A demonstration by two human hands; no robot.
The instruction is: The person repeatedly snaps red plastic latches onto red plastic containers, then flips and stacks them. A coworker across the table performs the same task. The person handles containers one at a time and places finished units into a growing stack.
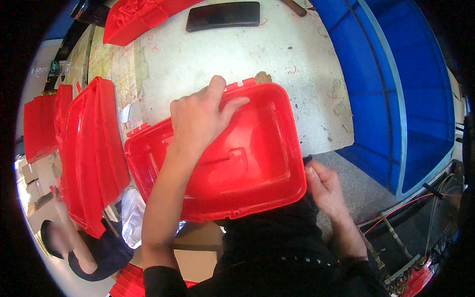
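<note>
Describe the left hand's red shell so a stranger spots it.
Left of the blue container lies a whitish worktop. At its near side, the left hand holds a red shell by the far rim. Unlike the red stack further left, it is single, hollow facing the camera.

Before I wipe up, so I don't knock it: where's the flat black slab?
In the head view, the black slab lies at top middle on the pale worktop, between the red container at left and the brownish handle at right.
</note>
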